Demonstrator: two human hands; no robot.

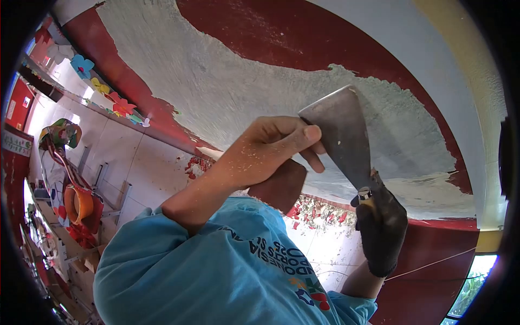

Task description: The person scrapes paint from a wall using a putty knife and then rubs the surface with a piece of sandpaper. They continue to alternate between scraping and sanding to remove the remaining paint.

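In the head view my bare left hand (271, 149), speckled with pale flecks, is closed with its thumb over the fingers. A dark red, flat paint flake (279, 187) with a ragged lower edge sticks out below the palm; the fingers on it are partly hidden. The thumb and fingertips are right beside the blade of a putty knife (344, 132); whether they touch it I cannot tell. My right hand (382, 225), in a black glove, grips the knife's handle, blade pointing up. Behind the blade is a wall (227, 81) with grey bared patches edged by dark red paint.
Red and pale paint chips (325, 214) are scattered on the white tiled floor (130, 157) along the wall's foot. Coloured paper flowers (122, 105) hang at the left. An orange pot-like object (81, 206) and metal frames stand at the far left. A window (471, 287) is lower right.
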